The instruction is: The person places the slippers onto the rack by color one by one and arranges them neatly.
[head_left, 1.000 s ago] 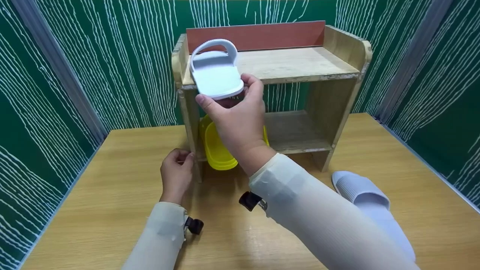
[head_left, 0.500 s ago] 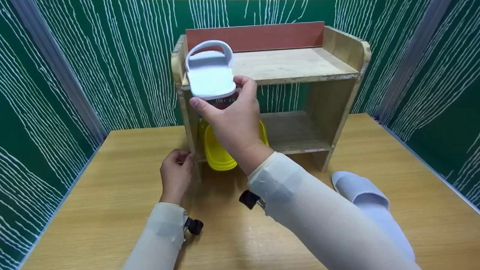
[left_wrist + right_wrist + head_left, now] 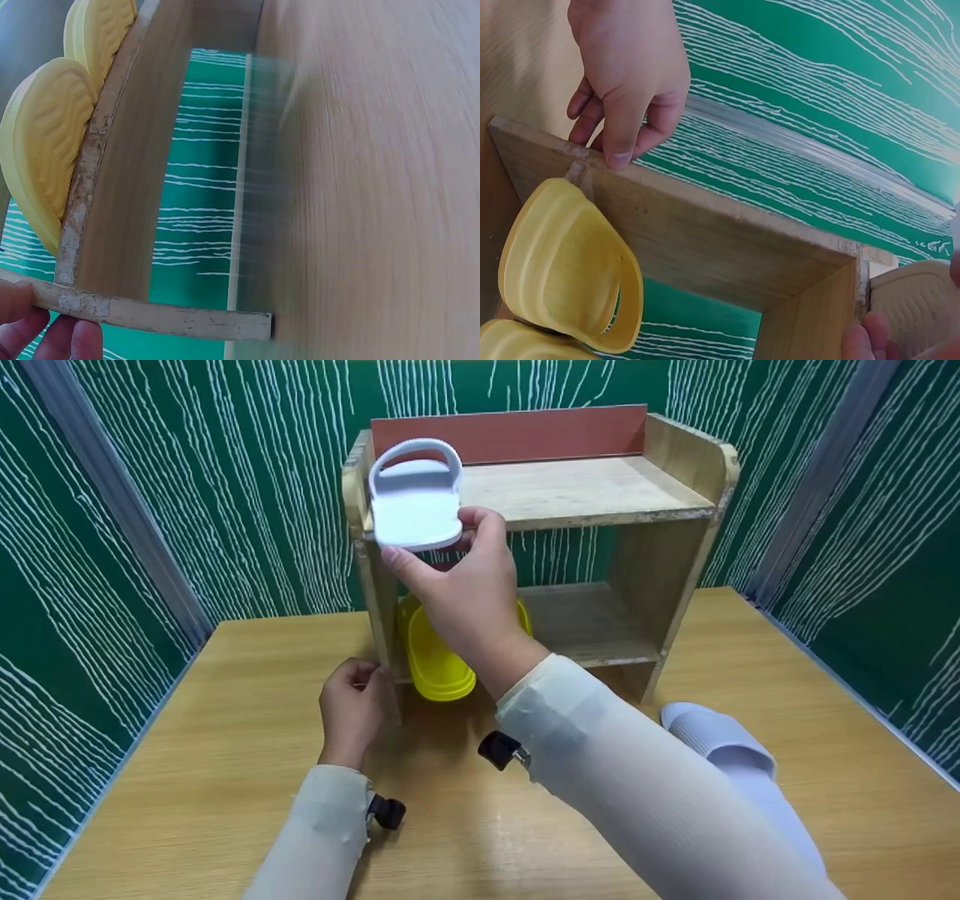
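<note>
My right hand grips the heel end of a pale grey-white slipper over the left part of the wooden shelf's top board. Its toe strap points to the back; whether the sole touches the board cannot be told. In the right wrist view, the slipper's ridged sole shows beside the board's end. Low on the shelf's left side panel, my left hand pinches the front edge between thumb and fingers. Yellow slippers sit on the lower board at the left, partly hidden by my right arm.
A second pale slipper lies on the wooden table, right of the shelf, partly behind my right sleeve. A red-brown back strip edges the shelf top. Green walls with white streaks stand behind and at both sides.
My right hand has shifted a little left with the slipper, which now points straighter toward the back. The left hand keeps its place on the shelf panel.
</note>
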The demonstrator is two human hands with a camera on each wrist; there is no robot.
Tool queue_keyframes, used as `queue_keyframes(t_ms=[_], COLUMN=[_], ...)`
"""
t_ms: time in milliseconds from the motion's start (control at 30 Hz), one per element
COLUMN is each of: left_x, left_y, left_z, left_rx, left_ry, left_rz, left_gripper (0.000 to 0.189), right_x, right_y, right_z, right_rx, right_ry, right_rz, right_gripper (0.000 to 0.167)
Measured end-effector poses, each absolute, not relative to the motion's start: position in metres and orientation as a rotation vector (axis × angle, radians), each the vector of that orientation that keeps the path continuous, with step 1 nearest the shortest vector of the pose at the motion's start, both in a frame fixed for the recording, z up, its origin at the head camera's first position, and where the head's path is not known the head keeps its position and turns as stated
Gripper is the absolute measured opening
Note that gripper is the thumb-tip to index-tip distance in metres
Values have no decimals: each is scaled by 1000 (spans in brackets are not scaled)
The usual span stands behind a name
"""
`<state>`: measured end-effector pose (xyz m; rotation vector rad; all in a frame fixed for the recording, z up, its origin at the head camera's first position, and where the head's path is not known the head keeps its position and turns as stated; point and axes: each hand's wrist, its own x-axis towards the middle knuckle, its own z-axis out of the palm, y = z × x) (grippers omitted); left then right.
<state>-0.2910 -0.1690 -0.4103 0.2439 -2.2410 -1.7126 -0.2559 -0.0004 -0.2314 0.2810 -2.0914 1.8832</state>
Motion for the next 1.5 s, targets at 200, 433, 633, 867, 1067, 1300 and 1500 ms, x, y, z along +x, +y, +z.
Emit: queue_keyframes(t_ms=[200, 433, 633, 867, 1067, 1300, 1500], left_x=[-290, -290, -290, -290, -290, -290, -291], left_y=[-168, -168, -168, -169, -168, -167, -168], left_z=[-409, -408, -409, -409, -408, -409, -410], left_rx=[250, 264, 251, 261, 275, 275, 253], left_ry=[-2254, -2250, -2252, -2259, -2276, -2274, -2281], left_rz=[-1716, -1727, -1698, -1708, -1728, -1721, -1666], left_gripper=[19, 18, 17, 18, 19, 19, 19], right_x=[-258, -258, -257, -251, -243, -234, -226], right_y=[2, 4, 6, 11, 18, 35, 57], right_z=[-228, -228, -229, -232, -235, -242, -249], right_rx=[243, 269, 268, 237, 208, 261, 288], right_ry=[-2157, -2163, -2186, -2228, -2276, -2282, -2270], right_rz=[1823, 1815, 1799, 1775, 1734, 1664, 1654], right_gripper=[82, 82, 88, 91, 91, 90, 87])
